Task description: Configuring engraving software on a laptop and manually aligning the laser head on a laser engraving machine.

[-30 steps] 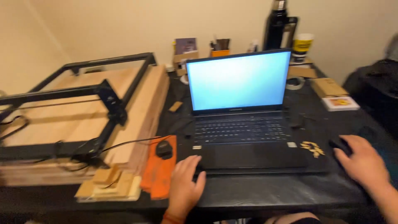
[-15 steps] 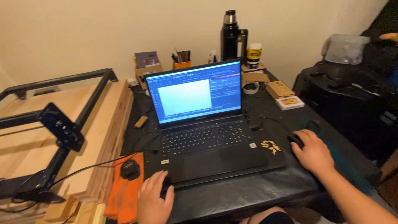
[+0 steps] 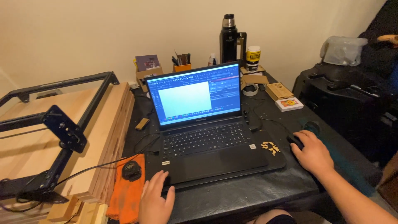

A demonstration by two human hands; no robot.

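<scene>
A black laptop (image 3: 207, 145) stands open on the dark desk (image 3: 257, 195), its screen showing a program window with a pale blank area. My left hand (image 3: 155, 201) rests flat with fingers spread at the laptop's front left corner, touching its edge and holding nothing. My right hand (image 3: 313, 153) lies curled over a black mouse (image 3: 295, 141) to the right of the laptop. A small yellow sticker (image 3: 270, 147) sits on the laptop base near that hand.
An orange cloth (image 3: 128, 193) with a small black device (image 3: 131, 170) lies left of the laptop. A black metal frame machine (image 3: 62, 128) sits on stacked wooden boards (image 3: 99, 137) at left. A black flask (image 3: 229, 39), jar, pen cup and small boxes stand behind. Black cases (image 3: 344, 103) at right.
The view has swung right and steadied, and the laptop screen now shows a program window instead of a plain pale glow. Both hands stay in the same places.
</scene>
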